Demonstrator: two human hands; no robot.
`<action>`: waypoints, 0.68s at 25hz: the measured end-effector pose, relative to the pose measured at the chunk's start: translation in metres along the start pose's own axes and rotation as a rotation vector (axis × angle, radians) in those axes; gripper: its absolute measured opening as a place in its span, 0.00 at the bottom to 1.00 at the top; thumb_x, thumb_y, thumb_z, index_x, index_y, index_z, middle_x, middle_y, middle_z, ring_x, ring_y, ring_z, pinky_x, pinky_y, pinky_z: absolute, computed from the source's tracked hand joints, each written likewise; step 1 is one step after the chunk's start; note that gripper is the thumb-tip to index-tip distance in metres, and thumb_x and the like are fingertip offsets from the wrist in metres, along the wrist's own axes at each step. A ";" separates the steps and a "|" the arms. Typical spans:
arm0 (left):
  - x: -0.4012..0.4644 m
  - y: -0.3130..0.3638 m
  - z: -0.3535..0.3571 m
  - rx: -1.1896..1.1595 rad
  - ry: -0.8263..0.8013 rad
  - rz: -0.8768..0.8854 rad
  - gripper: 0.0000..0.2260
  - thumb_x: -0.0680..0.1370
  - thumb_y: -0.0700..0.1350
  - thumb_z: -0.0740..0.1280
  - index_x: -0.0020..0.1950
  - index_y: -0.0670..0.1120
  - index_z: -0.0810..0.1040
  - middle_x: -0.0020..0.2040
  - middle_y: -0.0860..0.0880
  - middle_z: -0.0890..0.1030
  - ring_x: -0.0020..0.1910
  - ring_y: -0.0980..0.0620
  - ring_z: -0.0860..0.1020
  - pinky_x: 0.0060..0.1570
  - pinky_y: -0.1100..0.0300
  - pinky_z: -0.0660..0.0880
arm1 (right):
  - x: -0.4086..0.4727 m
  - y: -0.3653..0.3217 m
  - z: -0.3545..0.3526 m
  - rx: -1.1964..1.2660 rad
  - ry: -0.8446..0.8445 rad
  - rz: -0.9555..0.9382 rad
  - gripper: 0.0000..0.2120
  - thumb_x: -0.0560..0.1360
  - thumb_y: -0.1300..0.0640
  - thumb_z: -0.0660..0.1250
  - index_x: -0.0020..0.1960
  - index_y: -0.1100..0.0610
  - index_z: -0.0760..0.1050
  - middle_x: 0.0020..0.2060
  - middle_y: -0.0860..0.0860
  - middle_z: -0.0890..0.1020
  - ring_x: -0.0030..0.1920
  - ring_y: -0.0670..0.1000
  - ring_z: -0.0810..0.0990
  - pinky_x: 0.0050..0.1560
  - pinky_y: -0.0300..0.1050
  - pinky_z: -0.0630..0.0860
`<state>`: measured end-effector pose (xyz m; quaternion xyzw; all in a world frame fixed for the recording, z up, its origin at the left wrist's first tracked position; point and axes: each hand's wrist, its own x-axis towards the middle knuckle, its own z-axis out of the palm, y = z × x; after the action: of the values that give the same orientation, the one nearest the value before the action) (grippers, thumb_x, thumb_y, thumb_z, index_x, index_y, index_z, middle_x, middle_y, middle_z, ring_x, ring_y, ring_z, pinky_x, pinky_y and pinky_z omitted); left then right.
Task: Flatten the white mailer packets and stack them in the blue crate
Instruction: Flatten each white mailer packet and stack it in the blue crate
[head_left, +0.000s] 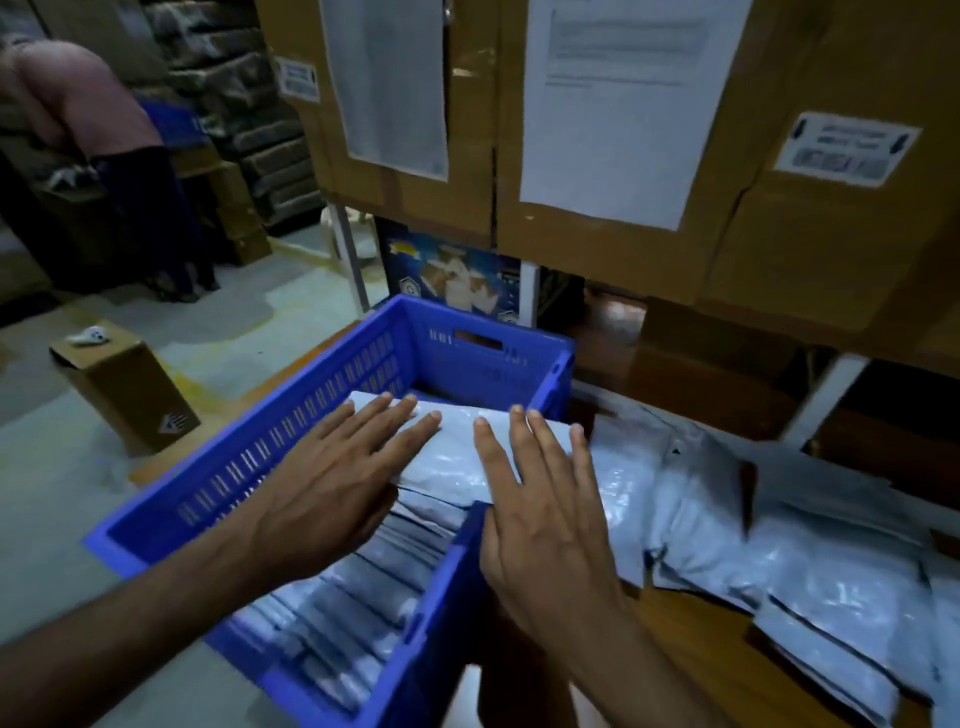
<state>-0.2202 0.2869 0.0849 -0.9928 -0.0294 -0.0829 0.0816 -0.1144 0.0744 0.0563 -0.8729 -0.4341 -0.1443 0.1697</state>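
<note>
My left hand (332, 483) and right hand (540, 509) lay side by side, a little apart, both flat with straight, spread fingers, pressing down on the top white plastic mailer packet (457, 457) and gripping nothing. That packet rested on a row of more white packets (358, 603) standing on edge inside the blue slotted plastic crate (291, 441), near the crate's far end; my right palm overlapped the crate's right rim. To the right of the crate, a loose heap of crumpled white mailer packets (779, 525) lay spread over the brown wooden surface (685, 649). Behind the crate stood large brown cardboard cartons (810, 234) with white printed sheets (623, 109) taped to their fronts. On the pale floor (57, 499) to the left sat a small brown cardboard box (130, 389), and farther back another person in a pink top (83, 98) was bent over.
</note>
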 end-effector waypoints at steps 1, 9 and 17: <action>0.000 -0.024 0.008 0.011 -0.001 0.002 0.31 0.79 0.51 0.51 0.84 0.53 0.53 0.81 0.46 0.62 0.79 0.43 0.62 0.76 0.44 0.62 | 0.015 -0.015 0.012 -0.020 -0.028 -0.012 0.35 0.73 0.56 0.55 0.81 0.56 0.64 0.78 0.63 0.67 0.79 0.63 0.64 0.78 0.68 0.60; 0.064 -0.127 0.112 0.001 -0.291 0.141 0.30 0.78 0.47 0.54 0.82 0.49 0.59 0.76 0.42 0.70 0.71 0.36 0.71 0.66 0.43 0.73 | 0.124 -0.075 0.095 -0.219 -0.759 0.445 0.35 0.84 0.50 0.55 0.85 0.57 0.41 0.82 0.66 0.46 0.83 0.65 0.44 0.81 0.65 0.43; 0.101 -0.131 0.177 -0.223 -0.642 0.152 0.29 0.81 0.49 0.62 0.82 0.53 0.59 0.78 0.44 0.67 0.75 0.42 0.68 0.71 0.45 0.68 | 0.146 -0.052 0.159 -0.037 -1.053 0.550 0.35 0.83 0.50 0.59 0.85 0.55 0.47 0.82 0.63 0.56 0.81 0.65 0.56 0.80 0.63 0.53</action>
<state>-0.1018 0.4496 -0.0496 -0.9703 0.0299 0.2373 -0.0348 -0.0548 0.2738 -0.0198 -0.9102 -0.2153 0.3500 -0.0525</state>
